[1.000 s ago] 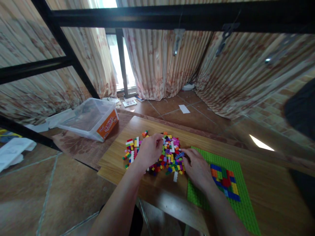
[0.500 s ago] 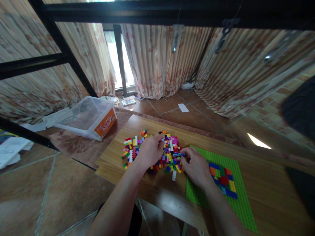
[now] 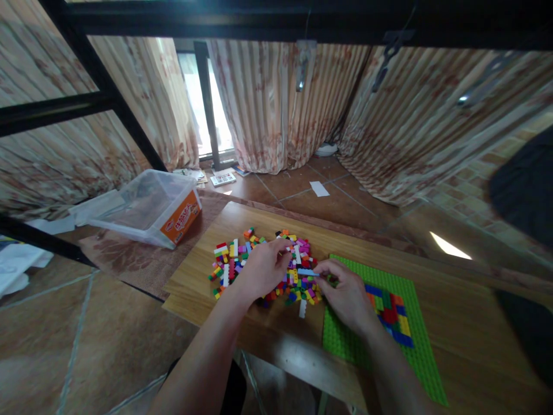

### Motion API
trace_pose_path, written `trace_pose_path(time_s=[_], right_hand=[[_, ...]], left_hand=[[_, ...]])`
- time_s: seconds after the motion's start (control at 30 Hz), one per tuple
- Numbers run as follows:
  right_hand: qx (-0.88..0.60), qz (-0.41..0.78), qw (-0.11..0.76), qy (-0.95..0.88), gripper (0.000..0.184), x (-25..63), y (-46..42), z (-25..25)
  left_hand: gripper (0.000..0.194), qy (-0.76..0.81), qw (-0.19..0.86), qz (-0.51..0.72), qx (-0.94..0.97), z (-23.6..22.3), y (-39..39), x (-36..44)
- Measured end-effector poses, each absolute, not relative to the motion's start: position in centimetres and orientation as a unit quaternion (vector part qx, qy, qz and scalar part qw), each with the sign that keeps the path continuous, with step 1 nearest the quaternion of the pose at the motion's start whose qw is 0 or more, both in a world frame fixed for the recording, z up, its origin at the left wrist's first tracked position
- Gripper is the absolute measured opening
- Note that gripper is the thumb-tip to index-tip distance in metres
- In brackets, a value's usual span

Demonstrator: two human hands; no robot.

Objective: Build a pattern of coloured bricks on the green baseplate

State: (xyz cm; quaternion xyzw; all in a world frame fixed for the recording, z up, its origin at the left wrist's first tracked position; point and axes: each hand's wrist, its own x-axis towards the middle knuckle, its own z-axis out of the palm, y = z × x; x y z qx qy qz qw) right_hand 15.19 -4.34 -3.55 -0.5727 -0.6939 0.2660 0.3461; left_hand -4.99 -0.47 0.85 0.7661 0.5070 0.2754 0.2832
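A long light blue toy brick (image 3: 307,272) is pinched at its right end by the fingertips of my right hand (image 3: 343,291). That hand is above the left part of a green baseplate (image 3: 425,346). Flat on the plate is a patch of joined bricks (image 3: 391,311) in blue, red, green, yellow and orange, partly hidden by my hand. My left hand (image 3: 265,268) reaches over a heap of loose bricks (image 3: 298,294), its thumb and forefinger bent and apart. I see no brick between them. A white brick (image 3: 303,308) lies at the heap's near edge.
The wooden table (image 3: 285,340) carries the heap and the plate. Beyond its left end, a clear plastic box (image 3: 142,202) with an orange label stands on a brown mat. Black metal bars (image 3: 259,20) cross above. Papers (image 3: 318,188) lie on the tiled floor near the curtains.
The brick in my right hand has turned, so a lighter, smoother face shows instead of its darker patterned one. My left hand stays over the heap. The view has shifted slightly.
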Motion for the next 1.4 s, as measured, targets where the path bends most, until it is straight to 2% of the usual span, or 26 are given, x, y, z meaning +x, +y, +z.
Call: trace_pose_path(time_s=[0.33,0.43,0.67,0.8,0.9,1.07,1.2,1.4], right_hand=[[-0.501,0.304,0.504,-0.634,0.004,14.5,-5.4,-2.3],[-0.500,0.322,0.518,-0.614,0.002,14.5,-5.6,-2.0],[-0.545,0.321,0.462,-0.622,0.018,16.3,-6.8,-1.0],[-0.562,0.294,0.400,-0.661,0.020,18.1,-7.9,-0.3],[-0.610,0.258,0.400,-0.633,0.021,20.0,-8.9,-0.3],[-0.728,0.183,0.443,-0.490,0.027,24.7,-10.2,-0.7],[-0.779,0.173,0.414,-0.438,0.029,27.5,-11.4,-0.9],[-0.804,0.177,0.340,-0.456,0.028,28.0,-13.2,-0.9]], left_hand=[[0.021,0.416,0.412,0.284,0.759,1.2,-0.8,-3.5],[0.019,0.407,0.453,0.295,0.736,1.0,-0.5,-3.2],[0.017,0.385,0.489,0.343,0.704,0.4,-1.3,-1.4],[0.016,0.374,0.504,0.351,0.695,0.1,-2.4,0.7],[0.015,0.369,0.510,0.337,0.700,0.0,-3.0,1.9],[0.015,0.363,0.481,0.301,0.739,-0.6,-3.5,3.1],[0.014,0.363,0.455,0.283,0.762,-1.2,-3.9,4.2],[0.017,0.383,0.409,0.257,0.787,-1.6,-4.5,5.8]])
